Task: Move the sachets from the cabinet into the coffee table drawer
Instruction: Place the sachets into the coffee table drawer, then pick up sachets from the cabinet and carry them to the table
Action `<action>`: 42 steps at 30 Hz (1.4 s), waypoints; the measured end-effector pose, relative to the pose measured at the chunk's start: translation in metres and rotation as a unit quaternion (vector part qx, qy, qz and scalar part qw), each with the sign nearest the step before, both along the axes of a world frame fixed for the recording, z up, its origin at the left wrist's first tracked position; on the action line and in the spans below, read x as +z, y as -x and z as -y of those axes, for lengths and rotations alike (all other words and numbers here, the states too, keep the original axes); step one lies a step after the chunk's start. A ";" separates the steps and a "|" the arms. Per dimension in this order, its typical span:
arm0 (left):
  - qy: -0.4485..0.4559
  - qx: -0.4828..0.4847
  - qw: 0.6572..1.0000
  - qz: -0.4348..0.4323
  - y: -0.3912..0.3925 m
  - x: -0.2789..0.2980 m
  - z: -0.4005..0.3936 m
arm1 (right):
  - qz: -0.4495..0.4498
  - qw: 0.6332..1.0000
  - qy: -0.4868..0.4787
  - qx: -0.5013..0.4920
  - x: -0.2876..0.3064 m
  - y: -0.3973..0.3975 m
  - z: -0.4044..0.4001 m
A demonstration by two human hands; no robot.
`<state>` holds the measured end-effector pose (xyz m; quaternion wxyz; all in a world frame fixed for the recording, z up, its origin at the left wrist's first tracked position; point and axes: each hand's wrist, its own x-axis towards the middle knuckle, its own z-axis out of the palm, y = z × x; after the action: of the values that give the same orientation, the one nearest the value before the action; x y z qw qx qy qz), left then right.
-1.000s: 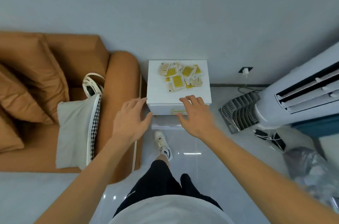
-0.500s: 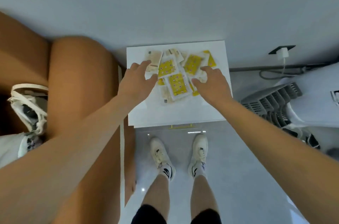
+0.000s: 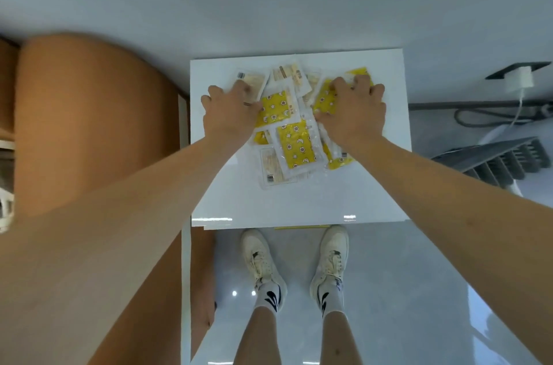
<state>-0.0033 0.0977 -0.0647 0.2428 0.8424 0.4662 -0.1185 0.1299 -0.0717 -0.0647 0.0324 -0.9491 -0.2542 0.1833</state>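
Note:
A loose pile of sachets (image 3: 296, 146), some yellow with a printed pattern and some pale beige, lies on the white top of the cabinet (image 3: 299, 203), toward the wall. My left hand (image 3: 230, 113) sits on the pile's left side with its fingers curled down onto a beige sachet. Over on the pile's right side, my right hand (image 3: 353, 110) curls its fingers over the far edge of a yellow sachet, the thumb pressed against the packets. The coffee table drawer is not in view.
An orange sofa arm (image 3: 89, 110) stands close against the cabinet's left side. A plugged-in charger (image 3: 520, 80) and its cable lie at the wall on the right, above a grey grille (image 3: 502, 161). My feet in white shoes (image 3: 263, 260) stand before the cabinet.
I have stepped up to the cabinet. Both hands went from its front edge onto the pile, then reached further and curled their fingers over the sachets.

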 end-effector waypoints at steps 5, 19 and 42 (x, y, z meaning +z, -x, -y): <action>0.042 0.069 0.995 0.053 -0.001 0.001 -0.009 | -0.014 0.998 -0.060 -0.009 0.002 -0.015 0.007; 0.087 0.122 0.987 0.056 -0.008 0.004 -0.011 | -0.085 0.986 -0.141 0.001 0.008 -0.033 0.015; 0.278 0.238 0.887 0.282 0.033 0.100 0.003 | -0.339 0.850 -0.329 -0.233 0.113 -0.007 0.017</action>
<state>-0.0358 0.0951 0.0350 0.6095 0.6022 0.5120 0.0605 0.1371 -0.0883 0.0487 0.4687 -0.7933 -0.0444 0.3860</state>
